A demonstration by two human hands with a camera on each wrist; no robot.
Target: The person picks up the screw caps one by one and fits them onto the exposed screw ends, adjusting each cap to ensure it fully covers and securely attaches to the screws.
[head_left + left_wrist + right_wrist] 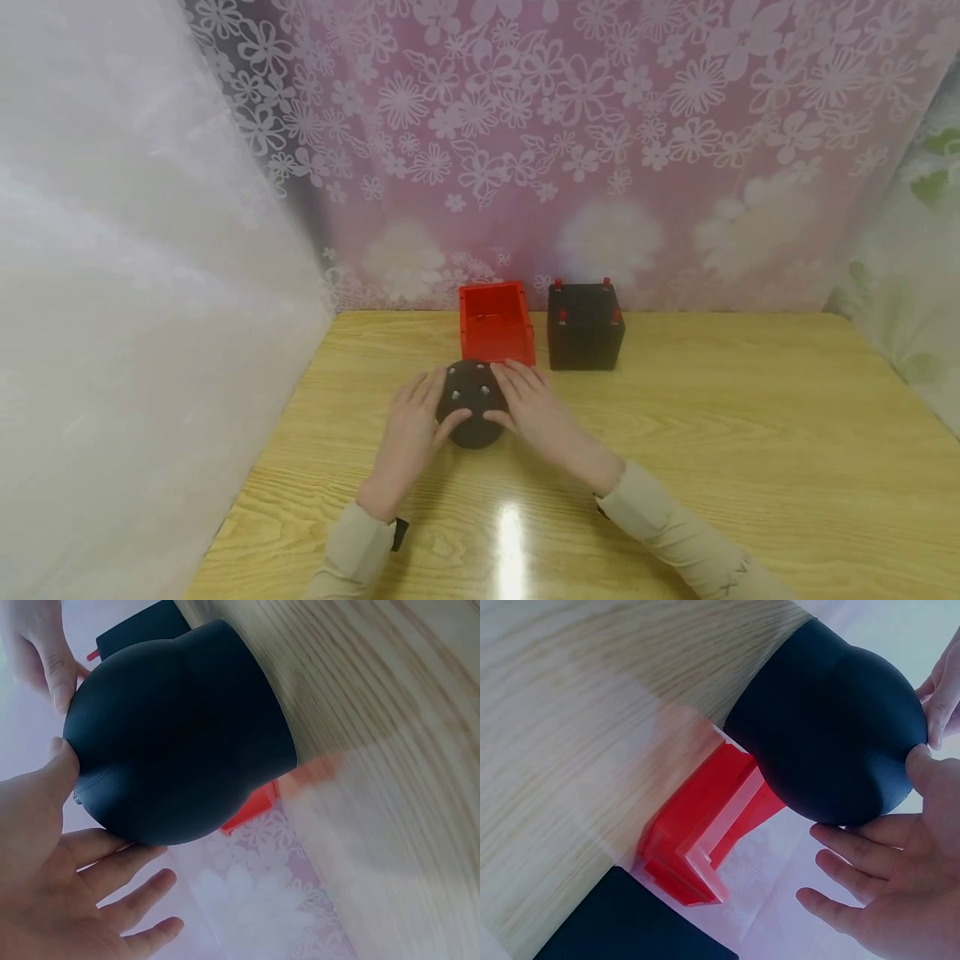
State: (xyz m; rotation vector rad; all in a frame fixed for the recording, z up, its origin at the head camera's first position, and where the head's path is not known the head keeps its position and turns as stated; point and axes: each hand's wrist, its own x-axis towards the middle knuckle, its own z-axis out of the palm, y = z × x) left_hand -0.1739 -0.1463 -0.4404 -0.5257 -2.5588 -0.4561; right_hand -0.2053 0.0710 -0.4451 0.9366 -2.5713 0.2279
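Note:
A black round-topped object (472, 425) stands on the table, with several small silver studs on its top. Its smooth bulging side (172, 735) narrows into a shorter collar that meets the wood. My left hand (408, 425) holds it from the left, thumb on the near part of the top and fingertips along the side. From the right, my right hand (536, 417) holds it the same way, the two thumb tips close together. In the right wrist view, the outer fingers (840, 907) of the right hand spread away from the surface.
Right behind the object sits an open red box (498, 329). A black cube-like block (585, 333) with red pegs on top stands to its right. Pink floral curtain (525, 167) closes off the table's back edge, and a white sheet (187, 292) hangs at the left.

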